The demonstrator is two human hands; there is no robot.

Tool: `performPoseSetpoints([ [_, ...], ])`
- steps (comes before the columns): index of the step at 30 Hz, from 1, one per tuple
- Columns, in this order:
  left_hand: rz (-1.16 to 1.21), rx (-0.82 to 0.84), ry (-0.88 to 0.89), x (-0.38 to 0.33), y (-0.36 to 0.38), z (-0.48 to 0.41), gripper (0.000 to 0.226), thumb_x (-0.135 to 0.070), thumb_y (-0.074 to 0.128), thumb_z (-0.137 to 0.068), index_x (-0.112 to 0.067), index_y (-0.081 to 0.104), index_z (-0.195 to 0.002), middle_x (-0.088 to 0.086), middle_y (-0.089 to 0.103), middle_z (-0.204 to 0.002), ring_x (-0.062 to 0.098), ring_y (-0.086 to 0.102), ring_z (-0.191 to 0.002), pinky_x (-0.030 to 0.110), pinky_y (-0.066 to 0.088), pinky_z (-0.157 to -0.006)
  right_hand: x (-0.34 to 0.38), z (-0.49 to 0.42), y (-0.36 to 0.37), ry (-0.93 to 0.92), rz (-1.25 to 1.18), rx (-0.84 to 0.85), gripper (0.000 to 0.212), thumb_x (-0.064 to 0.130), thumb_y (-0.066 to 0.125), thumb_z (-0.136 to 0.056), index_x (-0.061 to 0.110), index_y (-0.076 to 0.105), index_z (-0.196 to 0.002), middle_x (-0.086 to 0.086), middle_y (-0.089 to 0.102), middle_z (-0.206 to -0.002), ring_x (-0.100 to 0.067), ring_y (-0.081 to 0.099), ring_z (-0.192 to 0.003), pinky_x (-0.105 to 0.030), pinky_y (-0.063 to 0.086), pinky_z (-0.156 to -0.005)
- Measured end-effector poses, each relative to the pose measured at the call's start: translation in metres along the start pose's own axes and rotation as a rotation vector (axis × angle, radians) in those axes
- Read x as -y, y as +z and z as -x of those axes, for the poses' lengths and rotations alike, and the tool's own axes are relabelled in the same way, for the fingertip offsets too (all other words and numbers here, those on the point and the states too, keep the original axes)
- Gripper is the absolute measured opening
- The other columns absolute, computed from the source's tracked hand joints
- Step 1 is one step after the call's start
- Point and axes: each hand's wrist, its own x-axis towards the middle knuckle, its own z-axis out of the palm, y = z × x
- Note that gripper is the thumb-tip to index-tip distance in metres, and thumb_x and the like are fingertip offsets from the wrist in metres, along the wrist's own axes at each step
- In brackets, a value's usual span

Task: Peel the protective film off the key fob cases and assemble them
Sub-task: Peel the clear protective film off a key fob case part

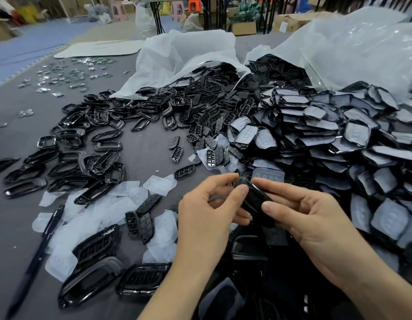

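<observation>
A glossy black key fob case [255, 200] is held above the table between both hands. My right hand [308, 218] grips its right side with thumb and fingers. My left hand [207, 209] pinches the case's upper left end, where a thin clear film [240, 181] seems to lift; blur hides the detail. A big heap of film-covered black cases [338, 144] fills the right side. Black frames [85, 158] and button plates [177, 153] lie scattered left and centre.
Peeled white films [122, 206] litter the grey table near my left hand. A dark pen [36, 257] lies at the left. Two open white plastic bags [184, 58] spill parts at the back. Small circuit boards [69, 77] lie far left. Finished black parts [246, 250] sit below my hands.
</observation>
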Motion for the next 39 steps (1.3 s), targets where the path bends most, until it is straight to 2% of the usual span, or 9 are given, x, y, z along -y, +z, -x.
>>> performPoseSetpoints([
  [6, 0.094, 0.116, -0.074, -0.0029, 0.0004, 0.0006, 0.010, -0.002, 0.067, -0.084, -0.011, 0.073, -0.084, 0.001, 0.068, -0.062, 0.008, 0.062, -0.051, 0.018, 0.052, -0.053, 0.0012, 0.0021, -0.0004, -0.040, 0.070, 0.035, 0.038, 0.010, 0.068, -0.068, 0.026, 0.074, -0.102, -0.006, 0.075, -0.098, -0.019, 0.072, -0.090, -0.019, 0.054, -0.073],
  [12, 0.207, 0.019, -0.108, -0.0032, 0.0023, 0.0008, 0.013, -0.005, 0.067, -0.083, -0.012, 0.073, -0.074, 0.003, 0.066, -0.060, 0.009, 0.060, -0.049, 0.016, 0.050, -0.050, -0.0030, -0.0008, -0.0018, -0.092, 0.137, -0.110, 0.035, 0.031, 0.076, -0.054, 0.025, 0.076, -0.088, 0.001, 0.074, -0.079, -0.008, 0.069, -0.074, -0.012, 0.050, -0.067],
  [15, 0.237, 0.013, -0.153, -0.0011, 0.0012, -0.0001, 0.008, -0.010, 0.067, -0.083, -0.010, 0.072, -0.077, 0.002, 0.067, -0.065, 0.009, 0.061, -0.052, 0.017, 0.051, -0.052, -0.0064, -0.0026, -0.0037, -0.082, 0.113, -0.159, 0.039, 0.035, 0.078, -0.048, 0.023, 0.077, -0.085, 0.004, 0.070, -0.074, -0.007, 0.066, -0.074, -0.012, 0.050, -0.070],
  [19, 0.220, 0.058, -0.162, -0.0010, 0.0018, 0.0001, 0.009, -0.009, 0.064, -0.087, -0.006, 0.070, -0.081, 0.001, 0.068, -0.065, 0.011, 0.062, -0.053, 0.019, 0.052, -0.054, -0.0063, -0.0030, -0.0034, -0.072, 0.033, -0.193, 0.036, 0.032, 0.077, -0.047, 0.022, 0.078, -0.082, -0.003, 0.073, -0.077, -0.013, 0.069, -0.076, -0.015, 0.053, -0.071],
  [22, 0.203, 0.074, -0.152, -0.0017, 0.0020, 0.0012, 0.009, -0.008, 0.064, -0.087, -0.005, 0.069, -0.080, 0.003, 0.068, -0.065, 0.013, 0.063, -0.052, 0.019, 0.052, -0.053, -0.0052, -0.0032, -0.0038, -0.069, 0.019, -0.207, 0.034, 0.031, 0.076, -0.047, 0.022, 0.078, -0.080, -0.002, 0.072, -0.074, -0.012, 0.067, -0.073, -0.015, 0.054, -0.071],
  [25, 0.237, 0.083, -0.166, -0.0020, 0.0016, 0.0011, 0.006, -0.012, 0.069, -0.079, -0.007, 0.072, -0.077, 0.004, 0.068, -0.067, 0.013, 0.063, -0.053, 0.019, 0.052, -0.054, -0.0038, -0.0028, -0.0032, -0.062, -0.001, -0.208, 0.029, 0.029, 0.076, -0.048, 0.022, 0.077, -0.076, 0.000, 0.070, -0.072, -0.008, 0.065, -0.068, -0.014, 0.052, -0.062],
  [28, 0.272, 0.086, -0.187, -0.0016, 0.0006, 0.0012, 0.013, -0.023, 0.072, -0.068, -0.011, 0.075, -0.073, 0.004, 0.068, -0.069, 0.010, 0.063, -0.054, 0.017, 0.052, -0.055, -0.0037, -0.0027, -0.0034, -0.051, -0.012, -0.209, 0.032, 0.033, 0.076, -0.047, 0.022, 0.077, -0.077, -0.003, 0.072, -0.077, -0.010, 0.065, -0.069, -0.016, 0.051, -0.059],
  [32, 0.274, 0.102, -0.189, 0.0005, 0.0008, 0.0013, 0.013, -0.026, 0.072, -0.067, -0.016, 0.076, -0.073, 0.000, 0.068, -0.068, 0.008, 0.062, -0.056, 0.016, 0.051, -0.056, -0.0037, -0.0032, -0.0042, -0.043, -0.071, -0.202, 0.022, 0.023, 0.074, -0.053, 0.017, 0.078, -0.074, -0.005, 0.071, -0.076, -0.012, 0.065, -0.064, -0.017, 0.052, -0.057],
  [39, 0.300, 0.110, -0.185, 0.0011, 0.0010, 0.0016, 0.007, -0.016, 0.068, -0.074, -0.015, 0.074, -0.077, 0.001, 0.068, -0.066, 0.009, 0.061, -0.054, 0.017, 0.051, -0.054, -0.0038, -0.0024, -0.0032, -0.030, -0.130, -0.177, 0.014, 0.011, 0.070, -0.060, 0.012, 0.077, -0.072, -0.004, 0.068, -0.071, -0.014, 0.067, -0.063, -0.018, 0.055, -0.061],
])
